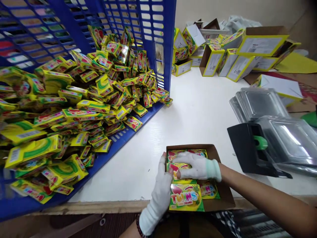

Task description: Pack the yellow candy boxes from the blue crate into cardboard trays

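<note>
A shallow brown cardboard tray (224, 195) sits at the table's near edge, filled with yellow-green candy packs (186, 197) printed with red fruit. My left hand (159, 195), in a white glove, lies along the tray's left side with fingers pressed against the packs. My right hand (196, 166), also gloved, rests palm down across the packs in the tray's middle, fingers flat and pointing left.
A tipped blue plastic crate (138, 127) at left spills a heap of the same small packs (74, 112). Folded yellow cartons (223, 53) stand at the back right. Clear plastic lids (274, 115) and a black tape dispenser (250, 148) lie on the right.
</note>
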